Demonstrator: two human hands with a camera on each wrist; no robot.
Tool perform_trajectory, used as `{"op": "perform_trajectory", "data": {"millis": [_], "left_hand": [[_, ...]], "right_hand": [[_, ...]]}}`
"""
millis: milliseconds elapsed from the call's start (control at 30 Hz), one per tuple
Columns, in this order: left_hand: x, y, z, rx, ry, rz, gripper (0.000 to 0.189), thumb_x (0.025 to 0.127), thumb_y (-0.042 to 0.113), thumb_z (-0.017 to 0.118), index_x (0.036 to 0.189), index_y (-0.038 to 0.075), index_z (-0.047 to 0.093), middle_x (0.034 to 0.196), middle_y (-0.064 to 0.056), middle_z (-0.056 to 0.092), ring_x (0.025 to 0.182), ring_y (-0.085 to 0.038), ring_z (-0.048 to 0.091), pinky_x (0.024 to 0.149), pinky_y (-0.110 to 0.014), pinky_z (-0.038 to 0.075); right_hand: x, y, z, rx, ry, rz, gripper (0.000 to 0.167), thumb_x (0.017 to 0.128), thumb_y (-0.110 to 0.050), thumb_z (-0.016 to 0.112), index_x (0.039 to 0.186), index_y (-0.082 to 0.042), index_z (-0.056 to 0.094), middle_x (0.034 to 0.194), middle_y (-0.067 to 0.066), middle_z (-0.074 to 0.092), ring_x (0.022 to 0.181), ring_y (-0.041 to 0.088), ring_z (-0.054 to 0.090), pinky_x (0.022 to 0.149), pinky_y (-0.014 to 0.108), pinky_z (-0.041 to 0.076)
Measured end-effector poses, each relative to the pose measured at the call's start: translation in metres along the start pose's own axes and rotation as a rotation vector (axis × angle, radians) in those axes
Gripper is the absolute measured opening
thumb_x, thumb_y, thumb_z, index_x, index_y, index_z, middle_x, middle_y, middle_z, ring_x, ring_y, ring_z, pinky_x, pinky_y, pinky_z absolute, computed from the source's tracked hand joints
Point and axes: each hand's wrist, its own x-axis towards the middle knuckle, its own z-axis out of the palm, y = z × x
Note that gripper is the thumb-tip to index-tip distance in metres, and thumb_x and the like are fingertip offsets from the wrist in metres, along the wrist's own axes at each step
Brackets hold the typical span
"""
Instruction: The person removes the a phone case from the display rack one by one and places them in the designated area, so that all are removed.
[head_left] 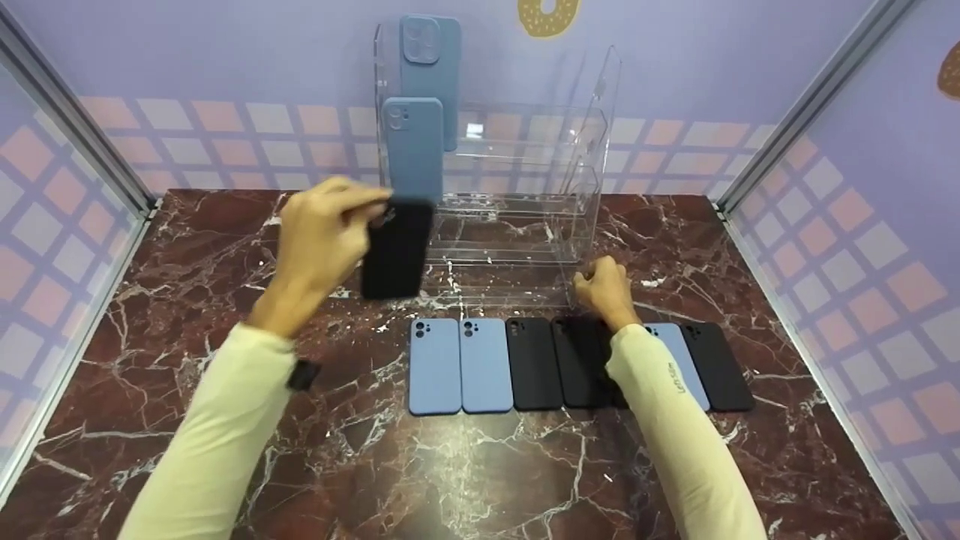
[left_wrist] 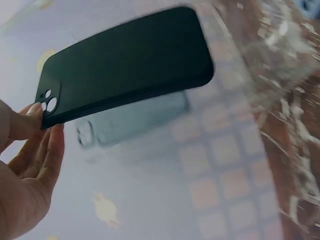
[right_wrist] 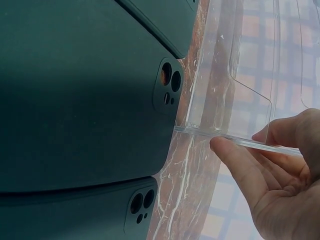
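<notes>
My left hand (head_left: 322,229) pinches a black phone case (head_left: 397,251) by its camera-hole corner, between thumb and fingers. The case hangs upright, slightly tilted, before the left side of a clear tiered display stand (head_left: 510,262). In the left wrist view, its back and side edge show, gripped at one end. My right hand (head_left: 606,291) pinches the stand's right side panel (right_wrist: 240,141) near its front lower corner. On the stand's left, a blue phone case (head_left: 416,146) stands on a middle tier, with a larger blue phone case (head_left: 442,75) higher behind it.
In front of the stand lies a row of phone cases: two blue ones (head_left: 435,367) at left, black ones (head_left: 534,367) mid-row partly under my right arm, then a blue one (head_left: 679,360) and a black one (head_left: 720,367). Patterned panels wall the marbled table (head_left: 225,420).
</notes>
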Motion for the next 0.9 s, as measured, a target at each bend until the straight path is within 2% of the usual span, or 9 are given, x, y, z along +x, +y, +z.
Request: {"op": "perform_trajectory", "data": {"millis": [100, 200, 300, 367, 467, 600, 667, 767, 900], "left_hand": [[-0.018, -0.014, -0.013, 0.050, -0.059, -0.124, 0.018, 0.087, -0.007, 0.071, 0.102, 0.000, 0.077, 0.096, -0.019, 0.075, 0.075, -0.029, 0.068, 0.068, -0.033, 0.052], [-0.034, -0.030, -0.022, 0.098, -0.152, -0.229, 0.019, 0.088, -0.003, 0.072, 0.104, 0.004, 0.078, 0.098, -0.018, 0.076, 0.059, -0.022, 0.060, 0.052, -0.023, 0.042], [-0.049, -0.047, -0.025, 0.104, -0.279, -0.342, 0.020, 0.090, 0.002, 0.072, 0.109, 0.006, 0.078, 0.102, -0.020, 0.075, 0.046, -0.015, 0.048, 0.040, -0.020, 0.032], [-0.058, -0.059, -0.023, 0.104, -0.353, -0.406, 0.020, 0.091, 0.004, 0.072, 0.110, 0.007, 0.077, 0.103, -0.021, 0.075, 0.044, -0.012, 0.044, 0.038, -0.021, 0.032], [-0.070, -0.077, -0.018, 0.117, -0.418, -0.455, 0.020, 0.092, 0.007, 0.071, 0.110, 0.007, 0.078, 0.098, -0.019, 0.076, 0.048, -0.012, 0.048, 0.043, -0.025, 0.035], [-0.081, -0.093, -0.009, 0.134, -0.446, -0.494, 0.019, 0.091, 0.010, 0.072, 0.108, 0.008, 0.079, 0.099, -0.017, 0.076, 0.064, -0.023, 0.063, 0.056, -0.036, 0.046], [-0.085, -0.098, -0.004, 0.133, -0.458, -0.516, 0.019, 0.091, 0.011, 0.072, 0.109, 0.008, 0.079, 0.103, -0.018, 0.076, 0.078, -0.031, 0.069, 0.067, -0.045, 0.052], [-0.088, -0.103, 0.004, 0.133, -0.472, -0.539, 0.020, 0.091, 0.012, 0.072, 0.109, 0.007, 0.079, 0.108, -0.019, 0.074, 0.094, -0.037, 0.071, 0.081, -0.054, 0.052], [-0.090, -0.107, 0.016, 0.139, -0.482, -0.546, 0.019, 0.090, 0.011, 0.072, 0.107, 0.007, 0.080, 0.108, -0.018, 0.075, 0.099, -0.039, 0.070, 0.085, -0.055, 0.052]], "right_hand": [[0.001, 0.002, -0.001, -0.001, 0.005, 0.004, 0.026, 0.090, -0.015, 0.061, 0.069, -0.001, 0.070, 0.074, 0.012, 0.068, 0.076, 0.033, 0.059, 0.084, 0.055, 0.049], [0.001, 0.003, -0.001, -0.006, 0.004, 0.003, 0.027, 0.089, -0.015, 0.060, 0.066, -0.003, 0.066, 0.070, 0.010, 0.065, 0.074, 0.032, 0.057, 0.082, 0.055, 0.049], [0.000, 0.004, -0.001, -0.003, -0.001, 0.010, 0.025, 0.090, -0.015, 0.061, 0.072, -0.001, 0.071, 0.076, 0.013, 0.070, 0.077, 0.033, 0.062, 0.086, 0.055, 0.049], [0.000, 0.004, -0.001, -0.002, 0.000, 0.012, 0.024, 0.091, -0.014, 0.061, 0.077, 0.001, 0.074, 0.081, 0.016, 0.072, 0.080, 0.035, 0.065, 0.089, 0.056, 0.049], [0.000, 0.003, 0.000, 0.006, 0.003, 0.011, 0.024, 0.091, -0.014, 0.062, 0.077, 0.002, 0.074, 0.082, 0.018, 0.073, 0.081, 0.036, 0.066, 0.091, 0.056, 0.049], [-0.001, 0.002, 0.000, 0.008, 0.009, 0.003, 0.025, 0.091, -0.014, 0.063, 0.071, 0.000, 0.071, 0.074, 0.015, 0.071, 0.076, 0.034, 0.064, 0.088, 0.056, 0.049], [-0.001, 0.001, 0.000, 0.012, 0.014, 0.001, 0.025, 0.090, -0.014, 0.063, 0.070, -0.001, 0.070, 0.072, 0.013, 0.070, 0.074, 0.034, 0.063, 0.087, 0.057, 0.049], [-0.001, 0.001, 0.000, 0.013, 0.021, -0.007, 0.026, 0.089, -0.014, 0.062, 0.068, 0.000, 0.069, 0.071, 0.013, 0.069, 0.074, 0.034, 0.062, 0.087, 0.057, 0.048], [-0.001, 0.000, 0.000, 0.018, 0.027, -0.006, 0.025, 0.090, -0.014, 0.062, 0.072, 0.002, 0.071, 0.076, 0.017, 0.072, 0.078, 0.037, 0.065, 0.088, 0.057, 0.049]]}}
